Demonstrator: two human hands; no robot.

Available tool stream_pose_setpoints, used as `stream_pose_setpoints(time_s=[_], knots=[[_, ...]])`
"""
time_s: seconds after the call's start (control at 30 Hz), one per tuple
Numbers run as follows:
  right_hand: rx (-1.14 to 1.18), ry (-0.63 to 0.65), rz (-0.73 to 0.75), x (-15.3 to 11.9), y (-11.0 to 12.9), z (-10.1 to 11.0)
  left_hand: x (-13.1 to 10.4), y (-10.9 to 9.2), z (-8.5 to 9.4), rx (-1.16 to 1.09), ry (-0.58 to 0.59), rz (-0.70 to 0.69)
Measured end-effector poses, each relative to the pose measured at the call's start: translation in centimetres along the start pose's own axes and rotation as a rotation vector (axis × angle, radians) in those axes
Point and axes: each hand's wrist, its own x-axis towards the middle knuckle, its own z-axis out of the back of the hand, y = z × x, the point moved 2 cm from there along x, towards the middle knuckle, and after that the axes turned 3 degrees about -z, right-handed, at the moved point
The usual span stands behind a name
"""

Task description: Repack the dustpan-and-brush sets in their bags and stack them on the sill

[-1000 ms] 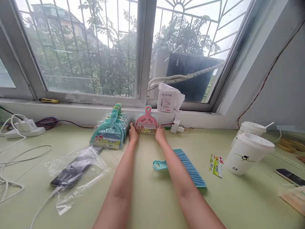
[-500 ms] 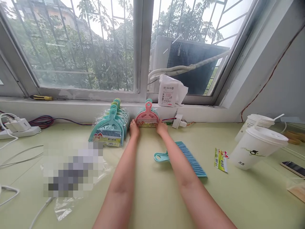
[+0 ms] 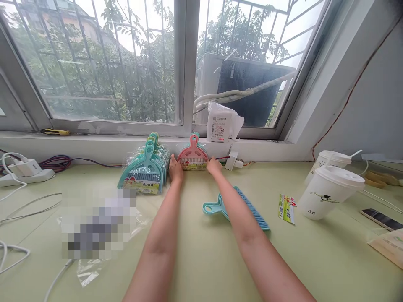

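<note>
A pink dustpan-and-brush set (image 3: 194, 147) in clear wrap stands upright against the wall below the sill, with a teal one partly showing behind it. My left hand (image 3: 176, 169) is at its lower left edge, fingers pointing up along the side. At its lower right edge, my right hand (image 3: 214, 167) grips with bent fingers. Left of my left hand, several wrapped teal dustpan sets (image 3: 147, 161) stand in a row, one behind another. Beneath my right forearm lies an unwrapped teal brush (image 3: 217, 208) with blue bristles, partly covered by the arm.
A printed card (image 3: 286, 209) and white lidded cups (image 3: 330, 193) are on the right, near a phone (image 3: 380, 219). A white package (image 3: 220, 122) and a screwdriver (image 3: 55, 132) rest on the sill. To the left are a power strip (image 3: 28, 178), cables and a blurred-out item (image 3: 100, 224) with plastic film.
The view has shifted slightly, moving the cups and card a little left in the picture. Both hands stay at the sides of the pink set, with the left fingers reaching slightly higher.
</note>
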Motion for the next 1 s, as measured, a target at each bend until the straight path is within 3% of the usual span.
stream_pose_setpoints(time_s=[0.2,0.33,0.47,0.67,0.77,0.9,1.0], knots=[[-0.058,-0.102,0.130,0.5,-1.0,1.2,-0.3,-1.0,1.0,0.150,-0.078,-0.097],[-0.213,-0.102,0.232,0.2,-1.4,1.9,-0.3,-1.2,1.1,0.177,-0.067,-0.105],[-0.277,-0.109,0.246,-0.6,-1.5,2.4,-0.4,-1.5,1.3,0.228,-0.048,-0.110],[-0.232,-0.071,0.231,-1.4,-4.5,4.1,-1.1,-2.0,1.2,0.259,0.143,-0.163],[-0.089,0.079,0.326,-2.0,-8.1,5.4,-1.8,-2.4,1.2,0.298,0.260,-0.188],[0.169,0.450,0.442,-4.2,-13.4,6.6,-3.3,-3.3,2.0,0.317,0.346,-0.225],[0.172,0.509,0.409,-6.2,-16.2,7.2,-5.4,-4.0,3.5,0.280,0.366,-0.240]])
